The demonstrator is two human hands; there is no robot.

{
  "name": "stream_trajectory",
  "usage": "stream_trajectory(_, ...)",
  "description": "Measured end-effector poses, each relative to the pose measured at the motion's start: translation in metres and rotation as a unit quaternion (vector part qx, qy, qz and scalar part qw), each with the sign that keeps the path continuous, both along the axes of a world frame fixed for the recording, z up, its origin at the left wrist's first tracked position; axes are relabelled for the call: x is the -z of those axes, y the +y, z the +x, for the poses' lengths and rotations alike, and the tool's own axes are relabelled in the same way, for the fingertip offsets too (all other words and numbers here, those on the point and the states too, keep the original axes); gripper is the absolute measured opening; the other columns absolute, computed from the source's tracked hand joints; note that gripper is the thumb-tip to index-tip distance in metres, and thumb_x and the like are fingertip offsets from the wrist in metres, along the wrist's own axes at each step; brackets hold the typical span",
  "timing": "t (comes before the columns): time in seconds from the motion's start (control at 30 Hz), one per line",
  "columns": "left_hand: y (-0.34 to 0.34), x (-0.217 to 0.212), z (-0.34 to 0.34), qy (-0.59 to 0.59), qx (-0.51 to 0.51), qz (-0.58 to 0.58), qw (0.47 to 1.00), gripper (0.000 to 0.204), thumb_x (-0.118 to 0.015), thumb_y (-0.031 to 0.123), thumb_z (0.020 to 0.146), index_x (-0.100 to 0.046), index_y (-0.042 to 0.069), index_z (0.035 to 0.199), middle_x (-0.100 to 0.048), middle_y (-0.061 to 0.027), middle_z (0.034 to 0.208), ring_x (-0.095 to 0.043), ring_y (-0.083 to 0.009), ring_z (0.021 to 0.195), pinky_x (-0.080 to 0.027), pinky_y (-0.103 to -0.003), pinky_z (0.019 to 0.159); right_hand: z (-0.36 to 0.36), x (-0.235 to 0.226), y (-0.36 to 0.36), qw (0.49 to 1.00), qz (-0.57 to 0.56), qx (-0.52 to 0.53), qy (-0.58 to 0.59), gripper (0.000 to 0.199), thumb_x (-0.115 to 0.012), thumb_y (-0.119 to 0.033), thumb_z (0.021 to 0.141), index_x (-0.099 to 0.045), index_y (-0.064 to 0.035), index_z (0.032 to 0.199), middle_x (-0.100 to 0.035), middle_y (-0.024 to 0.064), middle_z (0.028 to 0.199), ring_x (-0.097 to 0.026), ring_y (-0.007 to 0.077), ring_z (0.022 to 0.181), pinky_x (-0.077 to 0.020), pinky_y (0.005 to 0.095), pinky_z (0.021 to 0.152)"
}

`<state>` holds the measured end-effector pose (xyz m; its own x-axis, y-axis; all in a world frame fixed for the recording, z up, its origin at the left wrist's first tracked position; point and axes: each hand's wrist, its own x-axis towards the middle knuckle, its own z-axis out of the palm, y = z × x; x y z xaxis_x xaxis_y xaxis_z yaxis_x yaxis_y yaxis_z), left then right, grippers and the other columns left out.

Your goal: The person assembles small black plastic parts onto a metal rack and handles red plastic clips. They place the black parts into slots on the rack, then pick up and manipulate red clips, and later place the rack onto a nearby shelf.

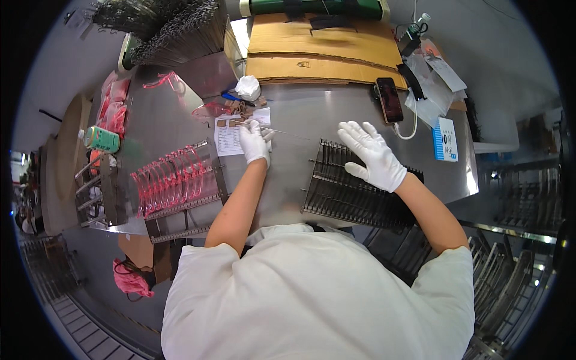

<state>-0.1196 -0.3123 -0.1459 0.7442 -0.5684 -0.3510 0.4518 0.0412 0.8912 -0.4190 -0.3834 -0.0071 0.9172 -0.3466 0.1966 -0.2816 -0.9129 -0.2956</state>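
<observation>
My left hand (256, 143), in a white glove, is closed around a thin metal rod (275, 130) over a printed paper sheet (228, 141). My right hand (373, 157), also gloved, lies flat with its fingers stretched out over a dark slotted metal rack (329, 192). Nothing shows in that hand; whether the palm touches the rack I cannot tell. Left of my left forearm stands another metal rack (207, 201), filled with a row of pink translucent curved pieces (171, 180).
Small brown pieces, a blue-handled tool (230, 96) and a white wad (248, 88) lie beyond the paper. Bundled metal wires (180, 36) stand in a box at the far left. Cardboard (324, 51) lies at the back. A cabled phone (389, 101) and a blue-white box (445, 140) are on the right.
</observation>
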Motion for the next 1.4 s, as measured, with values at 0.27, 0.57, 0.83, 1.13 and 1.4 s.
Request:
stream_trajectory(0.27,-0.009,0.016,-0.022,0.044,0.06,0.03,0.997,0.012,-0.047,0.019,0.109,-0.048,0.008,0.113,-0.067,-0.0084,0.089,-0.063,-0.0122,0.061,-0.055,-0.028,0.051,0.002,0.003,-0.004,0.997,-0.045,-0.03,0.048,0.068,-0.061,-0.047,0.096,-0.048,-0.0073,0.15,-0.047,0.0159,0.156,-0.043,0.0357,0.144,-0.0278,0.0533,0.121)
stream_trajectory(0.57,-0.009,0.019,-0.019,0.076,0.099,0.032,0.992,0.009,-0.048,0.016,0.109,-0.046,0.008,0.114,-0.067,-0.01,0.091,-0.066,-0.0158,0.064,-0.057,-0.032,0.053,0.006,0.021,-0.002,0.993,-0.025,-0.08,0.084,0.067,-0.056,-0.053,0.097,-0.049,-0.0132,0.15,-0.045,0.0124,0.157,-0.04,0.0353,0.146,-0.0277,0.0506,0.122)
stream_trajectory(0.83,-0.008,0.045,-0.089,0.116,0.153,0.032,0.981,0.015,-0.068,0.014,0.099,-0.061,0.006,0.11,-0.066,-0.0061,0.096,-0.065,-0.0158,0.077,-0.058,-0.029,0.069,0.007,0.02,-0.006,0.994,0.008,-0.087,0.066,0.065,-0.058,-0.051,0.097,-0.05,-0.0139,0.149,-0.043,0.0129,0.158,-0.038,0.0353,0.147,-0.0278,0.0501,0.122)
stream_trajectory(1.13,-0.005,0.012,-0.044,0.163,0.237,0.045,0.957,0.031,-0.058,0.033,0.105,-0.059,0.008,0.124,-0.07,-0.0099,0.113,-0.062,-0.0135,0.078,-0.053,-0.027,0.065,-0.003,0.024,-0.003,0.999,0.018,-0.046,0.011,0.064,-0.065,-0.045,0.094,-0.052,-0.0128,0.148,-0.047,0.0115,0.156,-0.042,0.0323,0.146,-0.0306,0.0468,0.122)
stream_trajectory(1.4,-0.001,0.022,-0.042,0.125,0.145,-0.018,0.981,0.026,-0.058,0.021,0.106,-0.064,0.002,0.121,-0.07,-0.0127,0.106,-0.068,-0.0196,0.086,-0.061,-0.034,0.08,-0.119,0.004,-0.022,0.989,-0.036,-0.01,0.146,0.067,-0.062,-0.048,0.091,-0.052,-0.0114,0.146,-0.047,0.0138,0.155,-0.044,0.0362,0.144,-0.0294,0.0528,0.12)
